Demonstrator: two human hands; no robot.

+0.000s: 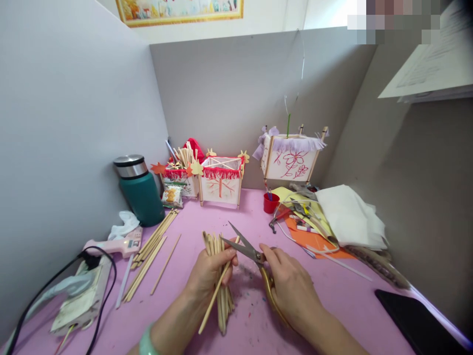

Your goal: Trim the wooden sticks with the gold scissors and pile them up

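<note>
My left hand is closed round a bundle of thin wooden sticks, held roughly upright. One stick slants across the front of the bundle, pinched under the thumb. In my right hand is a pair of scissors with gold handles. Their dark blades are spread apart and point left, the lower one by the top of the slanting stick. Left of my left hand, a single stick lies on the table near a pile of more sticks.
On the purple tabletop, a pink glue gun and power strip lie left, near a green bottle. Paper lanterns stand at the back. A red cup, pliers, white sheets and a black phone-like slab are right.
</note>
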